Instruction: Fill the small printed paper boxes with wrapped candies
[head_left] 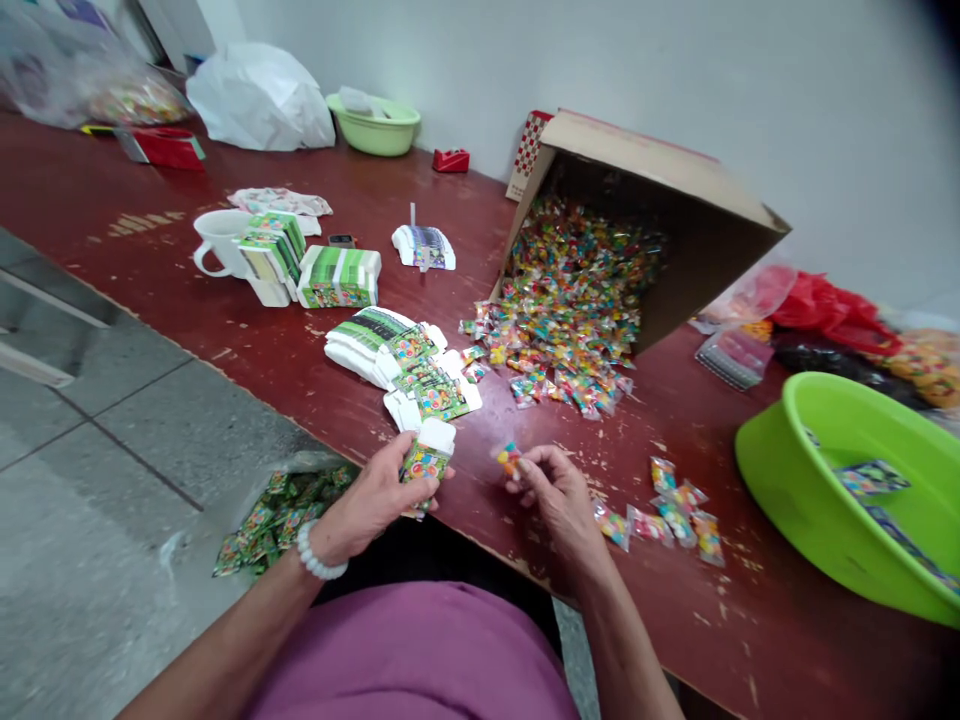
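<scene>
My left hand (pixel 379 493), with a pale bead bracelet at the wrist, is closed around a small green printed carton (pixel 427 455) with its white end flap standing up. Between the thumb and fingers of my right hand (pixel 556 492) is a small clear candy packet (pixel 508 459) with colourful pieces inside. Past my left hand lie flat green cartons (pixel 431 385) in a fanned stack. Several loose candy packets (pixel 675 515) rest on the table to the right of my right hand. A large heap of similar packets (pixel 574 290) spills from a tipped cardboard box (pixel 667 165).
A bright green basin (pixel 787 470) stands at the right. At the left are a white mug (pixel 221 240) and bundled green cartons (pixel 339 276). Below the table edge, a bag of filled green cartons (pixel 270 520) sits on the floor. A red tape dispenser (pixel 451 161) is near the wall.
</scene>
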